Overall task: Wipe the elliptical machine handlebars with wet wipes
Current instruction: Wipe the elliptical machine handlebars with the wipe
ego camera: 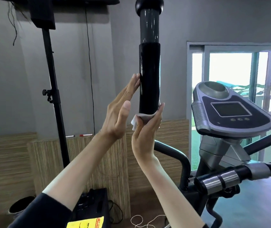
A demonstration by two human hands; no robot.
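Observation:
The black upright handlebar (149, 68) of the elliptical machine rises in the middle of the view, topped by a round knob. My right hand (145, 134) grips its lower part, fingers and thumb curled round a white wet wipe (139, 120) wrapped against the bar. My left hand (120, 111) is raised beside the bar with straight fingers, the fingertips touching the bar's left side above the wipe. The far side of the bar is hidden.
The elliptical's grey console (230, 111) with its screen sits at right, above a chrome-banded horizontal bar (220, 180). A black stand pole (54, 96) stands at left. A black box (92, 206), cables and a dark bin (20, 206) lie on the floor below.

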